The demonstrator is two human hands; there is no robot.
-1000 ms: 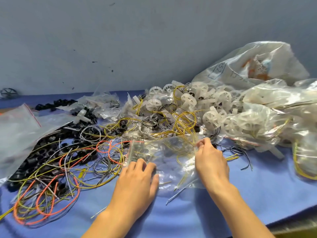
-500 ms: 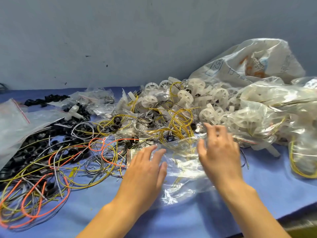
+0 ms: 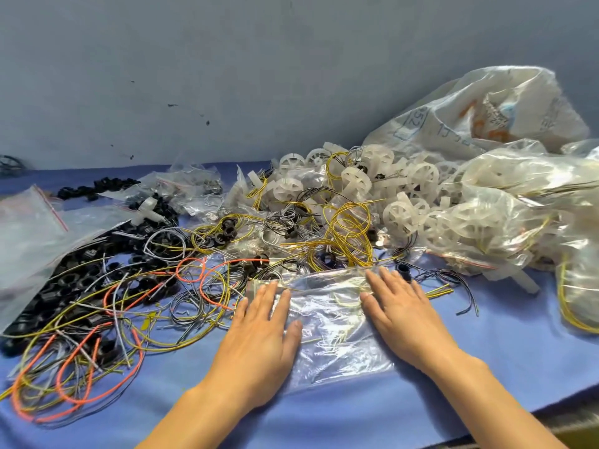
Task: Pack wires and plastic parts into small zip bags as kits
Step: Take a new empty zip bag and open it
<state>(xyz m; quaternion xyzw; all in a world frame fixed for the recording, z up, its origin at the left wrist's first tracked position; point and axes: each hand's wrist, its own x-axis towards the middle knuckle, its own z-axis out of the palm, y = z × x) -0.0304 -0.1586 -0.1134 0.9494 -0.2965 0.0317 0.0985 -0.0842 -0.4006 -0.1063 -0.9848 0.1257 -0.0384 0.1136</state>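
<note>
Left hand [image 3: 259,335] and right hand [image 3: 402,314], fingers spread flat, press a crinkly clear zip bag [image 3: 327,325], gripping nothing.

Single head-mounted wide-angle view, no second view to overlap. It looks forward and down from the person's own position onto a blue-covered table [image 3: 324,416], close in: both forearms enter from the bottom edge, left hand [image 3: 259,338] and right hand [image 3: 405,315] sit in the lower centre. The facing grey wall [image 3: 259,76] fills the upper third. Table edge cuts the lower right corner. Slight wide-angle bowing shows at the frame sides.
</note>
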